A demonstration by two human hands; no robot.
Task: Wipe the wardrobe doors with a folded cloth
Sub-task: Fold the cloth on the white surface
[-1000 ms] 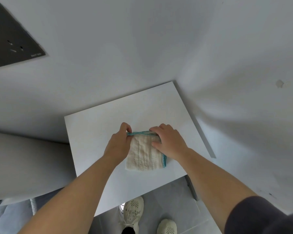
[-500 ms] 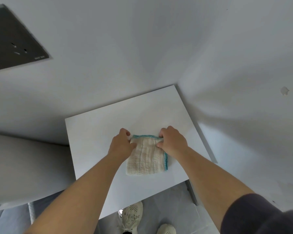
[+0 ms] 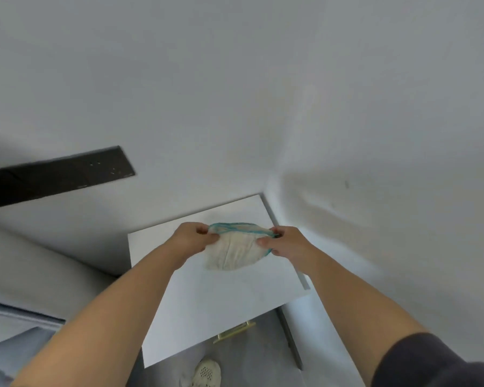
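A folded white cloth (image 3: 235, 251) with a teal border hangs between both hands, just above a white table top (image 3: 215, 308). My left hand (image 3: 192, 238) pinches its upper left corner. My right hand (image 3: 288, 243) pinches the upper right corner, thumb on the front of the cloth. The cloth sags and bulges in the middle, its lower edge loose. No wardrobe doors can be made out in this view; white walls (image 3: 235, 93) fill the upper frame.
A dark panel (image 3: 56, 177) is mounted on the left wall. A grey cushioned piece (image 3: 25, 275) sits at the lower left. A brass handle (image 3: 235, 332) shows under the table's front edge. A white shoe (image 3: 206, 372) stands on grey floor.
The cloth lay flat on the table top under both hands; now both hands have lifted it by its top corners and it sags. The view has tilted up and swung right.
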